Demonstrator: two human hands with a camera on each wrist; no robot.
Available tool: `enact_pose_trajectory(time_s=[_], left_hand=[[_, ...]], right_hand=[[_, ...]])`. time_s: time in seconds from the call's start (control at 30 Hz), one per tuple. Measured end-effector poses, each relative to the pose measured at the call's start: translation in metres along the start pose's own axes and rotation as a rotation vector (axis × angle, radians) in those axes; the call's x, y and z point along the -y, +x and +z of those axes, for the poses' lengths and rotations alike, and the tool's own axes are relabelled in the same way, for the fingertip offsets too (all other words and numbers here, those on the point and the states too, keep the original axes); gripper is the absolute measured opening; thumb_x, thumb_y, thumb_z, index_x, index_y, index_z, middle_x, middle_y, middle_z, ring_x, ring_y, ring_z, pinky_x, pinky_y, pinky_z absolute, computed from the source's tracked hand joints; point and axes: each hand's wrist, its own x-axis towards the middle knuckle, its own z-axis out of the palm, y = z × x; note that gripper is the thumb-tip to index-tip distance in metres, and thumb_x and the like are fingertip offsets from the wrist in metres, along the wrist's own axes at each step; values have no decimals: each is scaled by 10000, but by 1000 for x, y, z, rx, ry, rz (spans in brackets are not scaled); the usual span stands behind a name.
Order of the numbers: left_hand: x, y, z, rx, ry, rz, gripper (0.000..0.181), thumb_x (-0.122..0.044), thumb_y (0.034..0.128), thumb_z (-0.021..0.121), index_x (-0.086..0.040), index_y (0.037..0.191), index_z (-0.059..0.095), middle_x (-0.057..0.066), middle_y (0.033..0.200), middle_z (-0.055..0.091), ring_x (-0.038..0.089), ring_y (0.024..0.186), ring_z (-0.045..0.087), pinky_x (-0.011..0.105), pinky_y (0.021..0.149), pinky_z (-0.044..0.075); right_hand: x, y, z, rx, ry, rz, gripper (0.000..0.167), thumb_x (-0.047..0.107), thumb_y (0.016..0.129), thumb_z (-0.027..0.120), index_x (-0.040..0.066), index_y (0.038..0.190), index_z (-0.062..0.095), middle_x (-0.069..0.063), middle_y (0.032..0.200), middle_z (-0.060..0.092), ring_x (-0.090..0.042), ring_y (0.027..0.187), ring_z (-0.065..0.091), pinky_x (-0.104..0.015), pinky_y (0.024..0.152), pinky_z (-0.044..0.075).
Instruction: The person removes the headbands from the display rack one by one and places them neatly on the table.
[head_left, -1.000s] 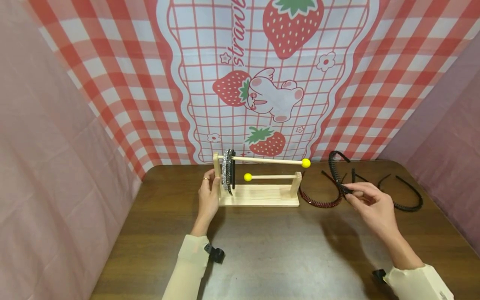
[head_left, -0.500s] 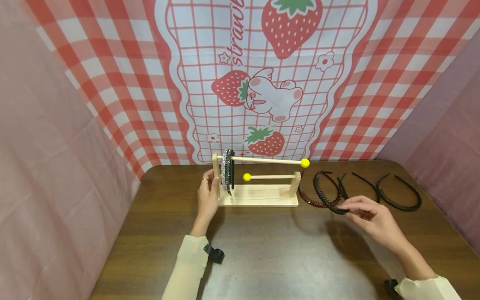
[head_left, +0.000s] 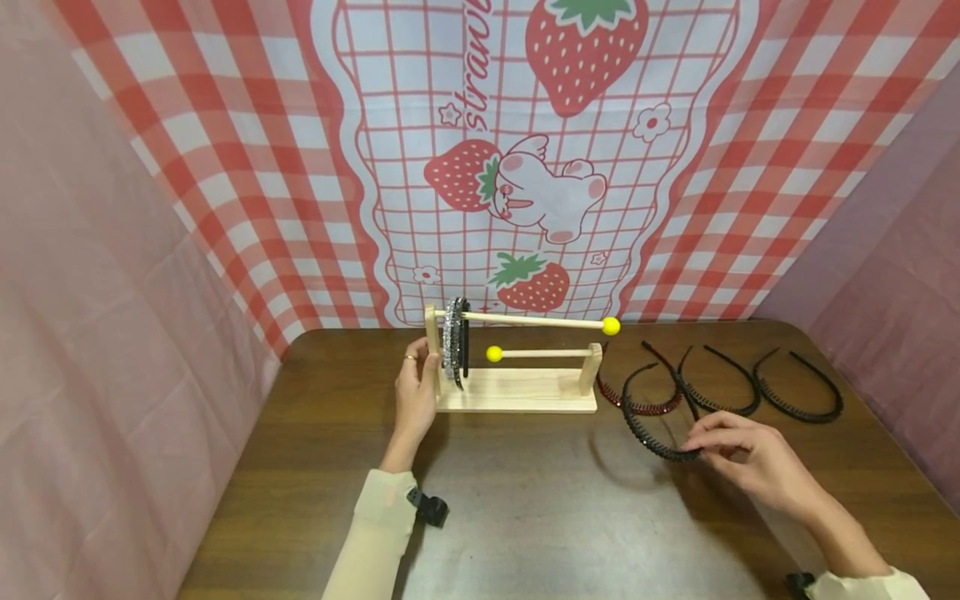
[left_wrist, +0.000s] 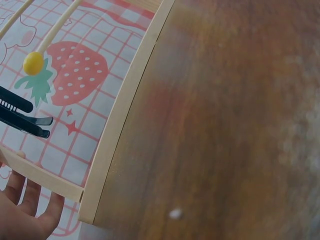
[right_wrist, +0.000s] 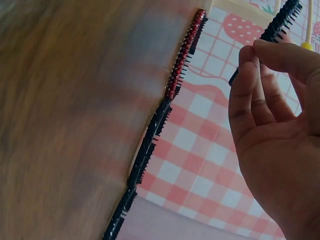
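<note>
Soft, fairly even light fills the head view, with a broad, milky glare on the table (head_left: 540,533) at six o'clock. The right hand (head_left: 772,471) and the black headband (head_left: 651,447) throw faint, soft-edged shadows toward eight o'clock. The checked cloth (head_left: 247,142) looks stretched and slanted at ten and two o'clock. Both wrist views are dimmer; there the table is smeared out of focus, at three o'clock in the left, nine in the right, with reddish reflections.
</note>
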Motion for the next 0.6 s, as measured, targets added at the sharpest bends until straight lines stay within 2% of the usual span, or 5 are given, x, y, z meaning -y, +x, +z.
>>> enact_pose_trajectory(time_s=[0.17, 0.33, 0.43, 0.5, 0.6], left_hand=[[0, -1, -1, 23, -16, -3, 682, -636, 1075, 534, -55, 1418, 632, 185, 1173, 699, 239, 991, 613, 419, 910, 495], [8, 0, 1, -6, -17, 38, 578, -606, 1097, 569, -113, 1384, 661, 113, 1121, 707, 210, 945, 617, 373, 869, 485], [9, 1, 1, -2, -19, 42, 601, -628, 1087, 563, -117, 1388, 660, 128, 1130, 708, 234, 950, 627, 397, 878, 498], [7, 2, 0, 10, -24, 33, 635, -623, 1085, 560, -80, 1403, 646, 172, 1152, 704, 273, 975, 632, 453, 896, 503], [27, 6, 2, -2, 11, 35, 550, -601, 1104, 565, -149, 1402, 665, 92, 1141, 718, 227, 965, 641, 409, 892, 502]], right_hand=[[-4, -6, 2, 23, -22, -105, 625, -271, 674, 862, 225, 1054, 860, 20, 1113, 731, 32, 961, 646, -138, 662, 489], [-7, -14, 4, 41, 3, -185, 679, -305, 616, 844, 211, 1056, 858, -6, 1119, 729, 26, 1011, 658, -153, 683, 485], [-7, -20, 6, 64, 29, -192, 691, -313, 614, 851, 212, 1064, 858, -4, 1119, 730, 16, 1025, 667, -140, 721, 498], [-7, -23, 7, 83, 43, -184, 688, -314, 626, 856, 214, 1067, 858, -1, 1118, 732, 5, 1035, 675, -120, 771, 511], [-5, -28, 9, 111, 56, -169, 681, -316, 640, 856, 216, 1065, 856, 1, 1119, 732, -4, 1039, 681, -93, 832, 515]])
